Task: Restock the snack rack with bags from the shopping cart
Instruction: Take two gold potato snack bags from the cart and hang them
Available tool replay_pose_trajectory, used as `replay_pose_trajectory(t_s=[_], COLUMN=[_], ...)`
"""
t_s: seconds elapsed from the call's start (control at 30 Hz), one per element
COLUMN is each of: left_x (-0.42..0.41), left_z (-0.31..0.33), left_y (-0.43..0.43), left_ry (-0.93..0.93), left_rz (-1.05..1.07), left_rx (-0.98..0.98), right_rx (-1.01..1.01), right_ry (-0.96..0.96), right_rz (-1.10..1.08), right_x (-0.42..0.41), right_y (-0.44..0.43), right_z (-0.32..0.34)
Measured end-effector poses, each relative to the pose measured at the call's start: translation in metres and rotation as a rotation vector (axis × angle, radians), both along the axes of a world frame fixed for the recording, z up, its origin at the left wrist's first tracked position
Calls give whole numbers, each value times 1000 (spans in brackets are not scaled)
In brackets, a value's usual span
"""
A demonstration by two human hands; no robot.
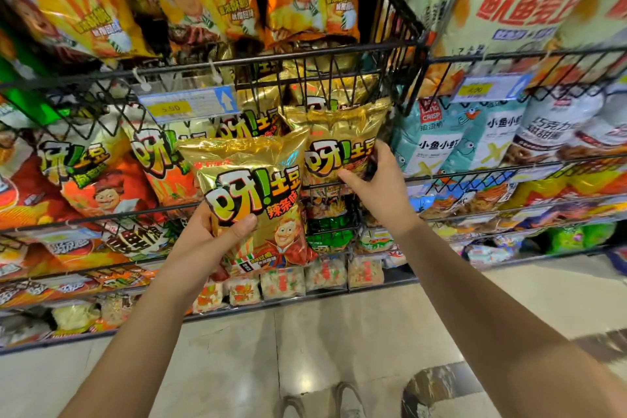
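My left hand (217, 231) grips a gold snack bag (254, 193) by its lower left corner, held upright in front of the black wire rack (305, 56). My right hand (376, 180) holds a second gold bag (339, 142) at its lower right edge, thumb in front; that bag stands in the middle wire shelf among more gold bags of the same kind. The shopping cart is out of view.
Orange and red snack bags (101, 180) fill the shelf to the left, pale blue and white bags (475, 142) the shelf to the right. Yellow price tags (171, 107) hang on the shelf rims. Small packets line the bottom shelf (281, 282). Beige tiled floor lies below.
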State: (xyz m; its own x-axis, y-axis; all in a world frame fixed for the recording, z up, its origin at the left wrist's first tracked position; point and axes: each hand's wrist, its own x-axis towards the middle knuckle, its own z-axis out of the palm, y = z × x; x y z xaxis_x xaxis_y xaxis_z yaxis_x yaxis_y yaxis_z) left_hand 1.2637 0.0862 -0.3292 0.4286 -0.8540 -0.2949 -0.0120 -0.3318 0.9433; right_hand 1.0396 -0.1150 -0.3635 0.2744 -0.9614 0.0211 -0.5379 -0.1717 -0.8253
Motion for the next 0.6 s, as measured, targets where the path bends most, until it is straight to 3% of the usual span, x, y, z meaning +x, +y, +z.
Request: replay_pose_trajectory(t_s=[0.23,0.37,0.6], left_x=[4,6,11], left_z=[11,16,20], left_y=[-10,-14,-21], left_ry=[-74,-97,-79], left_rz=[-18,-12,-71], left_rx=[39,26,-96], right_rx=[-65,102,225], right_ry=[-104,-272,-177], right_rz=[-151,76,359], right_x=[-2,10,41], right_y=[32,54,71], right_z=[1,13,55])
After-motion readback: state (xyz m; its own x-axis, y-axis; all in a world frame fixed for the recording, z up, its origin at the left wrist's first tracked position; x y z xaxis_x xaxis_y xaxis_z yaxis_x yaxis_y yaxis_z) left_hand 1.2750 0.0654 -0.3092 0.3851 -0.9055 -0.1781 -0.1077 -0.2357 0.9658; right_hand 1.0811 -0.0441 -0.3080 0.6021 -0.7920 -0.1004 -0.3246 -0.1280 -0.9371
